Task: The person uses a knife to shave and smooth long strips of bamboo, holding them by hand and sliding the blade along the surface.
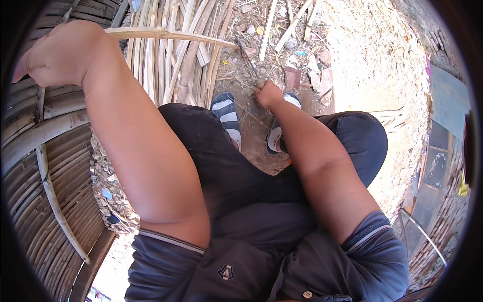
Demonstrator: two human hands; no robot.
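Note:
My left hand (53, 55) is raised at the upper left, its wrist bent and its fingers mostly turned out of sight. From behind it a long, pale bamboo strip (173, 34) with a knot along it reaches rightward, and the hand appears closed on it. Low over the ground between my feet, my right hand (269, 95) is closed round the handle of a knife with a thin dark blade (245, 56). The blade points up and to the left, its tip close to the strip's far end. Whether they touch, I cannot tell.
Many split bamboo strips (151, 70) lie in a pile beyond my left knee. Loose strips (293, 26), brick pieces (292, 78) and litter cover the ground ahead. A bamboo slat wall (60, 201) stands close on my left. My sandalled feet (226, 113) are below the hands.

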